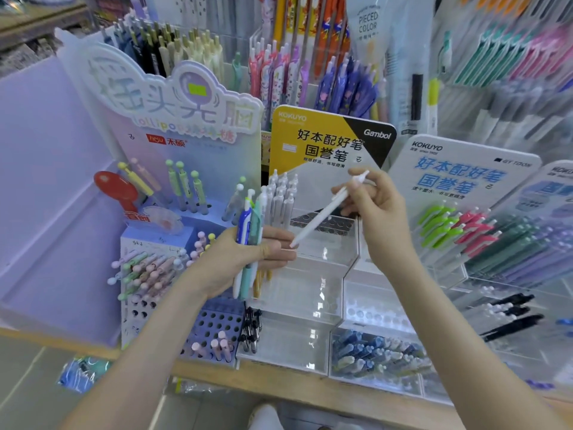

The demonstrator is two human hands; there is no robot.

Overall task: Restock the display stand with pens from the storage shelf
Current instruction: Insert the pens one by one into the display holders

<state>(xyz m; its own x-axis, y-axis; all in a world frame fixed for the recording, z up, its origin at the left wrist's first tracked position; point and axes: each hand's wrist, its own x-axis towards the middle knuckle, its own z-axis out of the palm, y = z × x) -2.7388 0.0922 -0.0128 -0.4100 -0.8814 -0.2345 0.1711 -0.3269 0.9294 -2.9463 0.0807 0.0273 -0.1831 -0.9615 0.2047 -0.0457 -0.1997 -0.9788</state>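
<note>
to the left of the yellow kokuyo sign [325, 141], the lavender lollipop stand [186, 125] is holding pastel pens in its holes. below the sign and a little to its left, my left hand [248, 259] is gripping a bundle of pens [249, 234], fingers curled tight around them. a blue-and-white one, a teal one and a white one are standing upright in my fist, and yellowish ends are poking out beneath it. directly under the sign, a cluster of white pens [282, 193] is standing in the back compartment of the clear display stand [319, 305]. under the sign's right half, my right hand [381, 209] is pinching a single white pen [325, 212] between thumb and fingers. that pen is slanting, its tip pointing down-left just beside my left fingertips, over the stand. far below the sign, blue pens [372, 355] are lying in the stand's front compartment. to the right of the sign, green and pink pens [449, 225] are resting in a neighbouring rack.
</note>
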